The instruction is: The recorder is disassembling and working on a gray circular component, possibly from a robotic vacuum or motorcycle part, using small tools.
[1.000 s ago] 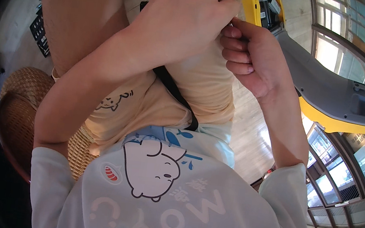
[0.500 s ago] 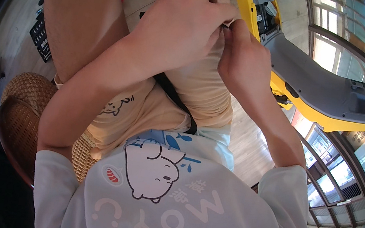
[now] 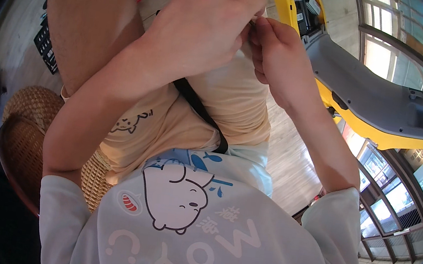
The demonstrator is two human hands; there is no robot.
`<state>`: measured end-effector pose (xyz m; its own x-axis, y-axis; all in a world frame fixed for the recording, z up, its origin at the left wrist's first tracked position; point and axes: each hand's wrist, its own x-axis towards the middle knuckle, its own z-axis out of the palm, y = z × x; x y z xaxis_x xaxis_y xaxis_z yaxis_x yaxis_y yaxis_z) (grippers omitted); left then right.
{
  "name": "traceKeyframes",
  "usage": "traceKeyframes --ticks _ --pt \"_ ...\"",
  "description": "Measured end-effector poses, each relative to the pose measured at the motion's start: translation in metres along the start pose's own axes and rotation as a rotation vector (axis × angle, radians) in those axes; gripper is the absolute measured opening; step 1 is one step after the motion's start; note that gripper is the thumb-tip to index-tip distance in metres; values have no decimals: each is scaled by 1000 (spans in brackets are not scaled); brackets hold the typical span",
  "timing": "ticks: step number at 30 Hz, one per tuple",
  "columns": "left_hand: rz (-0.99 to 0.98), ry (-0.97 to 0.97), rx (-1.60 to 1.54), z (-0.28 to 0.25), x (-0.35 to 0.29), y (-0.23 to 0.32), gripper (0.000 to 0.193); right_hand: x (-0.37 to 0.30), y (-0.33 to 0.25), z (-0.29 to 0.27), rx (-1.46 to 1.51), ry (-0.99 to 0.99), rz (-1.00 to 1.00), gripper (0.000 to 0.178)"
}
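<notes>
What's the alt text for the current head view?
Seen from above, bare left hand and right hand come together over peach shorts; anything pinched between them is too hidden to identify. A woven chair shows at left, a yellow-and-gray machine at right.

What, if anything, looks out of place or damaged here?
Nothing clearly does. Only the black part inside the yellow frame lies exposed, perhaps normally; the small dark thing between the fingers is mostly hidden.
</notes>
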<state>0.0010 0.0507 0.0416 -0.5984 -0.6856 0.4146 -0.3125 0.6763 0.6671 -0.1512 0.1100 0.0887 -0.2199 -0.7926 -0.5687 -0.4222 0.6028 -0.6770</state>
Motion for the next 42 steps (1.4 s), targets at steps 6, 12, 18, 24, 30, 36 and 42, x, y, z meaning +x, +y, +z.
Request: traceKeyframes --ticks 6,12,18,24,30,36,42 --pt "-31 -41 -19 -1 1 -2 24 -2 -18 -15 385 -170 358 27" --pt "-56 -30 -71 -2 0 1 23 -9 4 -15 -60 -88 -105 29" --pt "19 -41 -173 -2 1 -3 16 -9 20 -13 -866 164 -636 12" --pt "-48 -67 -96 -7 3 -2 17 0 25 0 -845 228 -603 9" --pt "3 -4 -135 -2 0 -5 23 0 14 6 -613 227 -519 14" --pt "41 34 -47 -1 0 -1 39 -5 -10 1 -150 62 -48 29" --pt "51 18 -44 6 -8 -5 39 -3 -22 -19 624 -201 472 22"
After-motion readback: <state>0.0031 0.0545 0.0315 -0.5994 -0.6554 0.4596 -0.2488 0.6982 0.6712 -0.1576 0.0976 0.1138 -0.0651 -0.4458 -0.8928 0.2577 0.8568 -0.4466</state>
